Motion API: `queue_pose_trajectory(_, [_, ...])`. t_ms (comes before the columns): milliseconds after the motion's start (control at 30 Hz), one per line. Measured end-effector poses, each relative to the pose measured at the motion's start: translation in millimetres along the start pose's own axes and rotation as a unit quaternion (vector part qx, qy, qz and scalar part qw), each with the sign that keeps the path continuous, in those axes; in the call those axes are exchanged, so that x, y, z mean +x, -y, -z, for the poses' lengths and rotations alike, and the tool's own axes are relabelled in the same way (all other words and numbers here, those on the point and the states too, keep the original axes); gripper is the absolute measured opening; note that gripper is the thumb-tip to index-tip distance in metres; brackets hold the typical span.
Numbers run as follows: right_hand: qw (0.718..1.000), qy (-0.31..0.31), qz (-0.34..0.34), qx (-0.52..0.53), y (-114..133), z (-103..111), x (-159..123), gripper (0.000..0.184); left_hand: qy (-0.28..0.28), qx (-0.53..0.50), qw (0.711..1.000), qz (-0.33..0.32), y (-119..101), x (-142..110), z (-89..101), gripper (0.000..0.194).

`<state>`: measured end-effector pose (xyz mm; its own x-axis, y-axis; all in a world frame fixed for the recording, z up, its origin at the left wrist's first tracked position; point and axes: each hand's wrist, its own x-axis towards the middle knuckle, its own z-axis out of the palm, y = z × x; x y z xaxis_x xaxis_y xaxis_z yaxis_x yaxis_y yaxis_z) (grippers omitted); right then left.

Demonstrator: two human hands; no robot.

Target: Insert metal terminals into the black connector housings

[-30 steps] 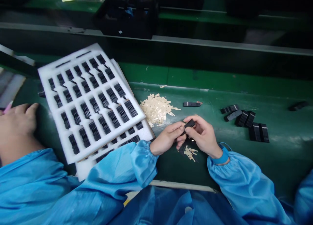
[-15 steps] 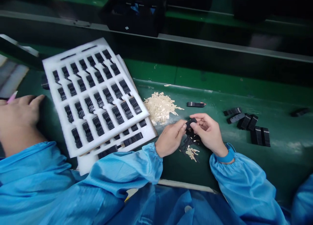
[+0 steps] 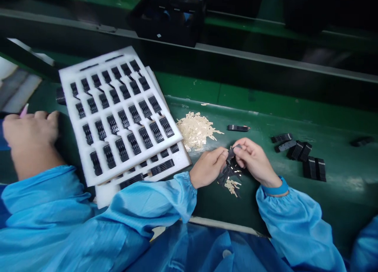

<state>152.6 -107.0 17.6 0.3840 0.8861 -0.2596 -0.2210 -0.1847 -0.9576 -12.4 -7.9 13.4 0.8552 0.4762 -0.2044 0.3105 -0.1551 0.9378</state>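
My left hand and my right hand meet over the bench, both closed on a small dark plastic part. The fingers cover much of it, so its full shape is hidden. Right below my hands lies a little heap of thin black pieces mixed with pale metal strips. A larger pile of cream-coloured flat strips spreads beyond my left hand. Past my right hand lies a single black slotted block on its side.
Stacked white foam trays holding rows of black blocks stand at left. Several black blocks lie to the right. A co-worker's hand rests beyond the trays. A ledge runs along the back, with a dark bin behind.
The dark part between my fingers has turned, and my right hand has shifted slightly. The whole view has moved a little; the co-worker's hand looks more curled.
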Motion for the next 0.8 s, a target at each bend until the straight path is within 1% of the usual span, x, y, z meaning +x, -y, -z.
queue_pose_trajectory(67, [0.993, -0.080, 0.048, 0.072, -1.1, 3.3, 2.3, 0.019, -0.002, -0.026, 1.000, 0.000, -0.2, 0.4, -0.4, 0.042])
queue_pose_trajectory(100, [0.987, -0.110, 0.069, 0.093, -2.9, 4.3, 3.6, 0.020, -0.004, -0.034, 0.999, -0.001, -0.1, 0.6, -0.6, 0.044])
queue_pose_trajectory(133, [0.984, -0.126, 0.082, 0.091, -5.5, 4.8, 4.8, 0.024, -0.005, -0.036, 0.999, -0.003, 0.0, 0.8, -0.8, 0.045])
queue_pose_trajectory(167, [0.985, -0.132, 0.089, 0.062, -8.6, 5.0, 6.1, 0.027, -0.004, -0.034, 0.999, -0.004, 0.2, 0.9, -0.9, 0.046])
queue_pose_trajectory(200, [0.985, -0.139, 0.098, 0.006, -12.1, 5.2, 7.6, 0.029, -0.003, -0.031, 0.999, -0.006, 0.3, 0.9, -0.9, 0.046])
queue_pose_trajectory(233, [0.979, -0.153, 0.116, -0.069, -15.3, 5.7, 9.7, 0.028, -0.002, -0.029, 1.000, -0.007, 0.4, 1.0, -0.9, 0.046])
queue_pose_trajectory(267, [0.961, -0.174, 0.150, -0.153, -18.0, 6.7, 12.5, 0.025, -0.001, -0.027, 1.000, -0.007, 0.3, 1.0, -0.8, 0.046])
queue_pose_trajectory(300, [0.931, -0.198, 0.193, -0.239, -19.8, 8.5, 16.2, 0.021, 0.001, -0.027, 1.000, -0.006, 0.1, 0.9, -0.7, 0.045])
queue_pose_trajectory(367, [0.855, -0.223, 0.274, -0.380, -20.7, 14.4, 26.0, 0.017, 0.004, -0.026, 1.000, -0.006, -0.5, 0.8, -0.4, 0.044])
queue_pose_trajectory(400, [0.822, -0.221, 0.302, -0.429, -20.0, 18.2, 31.5, 0.017, 0.004, -0.024, 1.000, -0.007, -0.9, 0.7, -0.4, 0.044])
queue_pose_trajectory(433, [0.798, -0.212, 0.318, -0.466, -18.8, 22.1, 36.9, 0.017, 0.004, -0.022, 1.000, -0.009, -1.1, 0.6, -0.3, 0.044])
queue_pose_trajectory(467, [0.782, -0.198, 0.327, -0.493, -17.6, 25.8, 41.5, 0.016, 0.002, -0.019, 1.000, -0.011, -1.3, 0.4, -0.3, 0.043])
queue_pose_trajectory(500, [0.772, -0.184, 0.332, -0.509, -16.5, 28.9, 45.1, 0.014, -0.001, -0.017, 1.000, -0.013, -1.3, 0.4, -0.4, 0.044])
queue_pose_trajectory(567, [0.770, -0.166, 0.337, -0.516, -15.0, 32.7, 48.3, 0.014, -0.006, -0.015, 1.000, -0.016, -0.7, 0.3, -0.6, 0.044])
queue_pose_trajectory(633, [0.778, -0.163, 0.345, -0.499, -14.2, 33.3, 46.4, 0.014, -0.008, -0.017, 1.000, -0.017, 0.6, 0.6, -0.7, 0.044])
queue_pose_trajectory(700, [0.788, -0.172, 0.351, -0.476, -13.4, 32.3, 41.7, 0.012, -0.018, -0.022, 1.000, -0.013, 2.1, 1.1, -0.5, 0.044])
queue_pose_trajectory(800, [0.806, -0.180, 0.343, -0.447, -11.4, 30.4, 33.8, 0.010, -0.061, -0.029, 0.998, -0.007, 4.4, 2.4, 0.1, 0.042])
